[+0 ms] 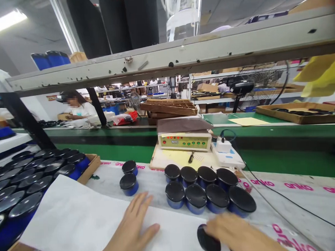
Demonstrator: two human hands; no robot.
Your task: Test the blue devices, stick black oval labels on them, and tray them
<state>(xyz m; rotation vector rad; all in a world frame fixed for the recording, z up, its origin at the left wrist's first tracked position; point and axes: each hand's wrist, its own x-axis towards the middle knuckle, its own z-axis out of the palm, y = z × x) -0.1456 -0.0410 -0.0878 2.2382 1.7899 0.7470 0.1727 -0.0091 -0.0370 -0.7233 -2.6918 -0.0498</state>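
Observation:
My left hand (134,225) lies with fingers spread on a large white sheet of paper (74,213), just in front of two blue cylinders with black tops, the nearer (129,184) close to its fingertips. At the lower right my right hand (233,231), smeared by motion, has its fingers closed at the edge of a black round lid (208,241). That lid lies over the sheet's right end; whether a blue body is under it I cannot tell. Just beyond the right hand, several blue cylinders with glossy black tops (196,197) stand in two rows.
A cardboard tray (89,172) packed with black-topped cylinders (29,178) stands at left. Behind the rows sit a control box (184,139) and a white power strip (227,156) with cables. A green conveyor (124,141) runs beyond, and a shelf (165,54) crosses overhead. A person (83,108) sits far left.

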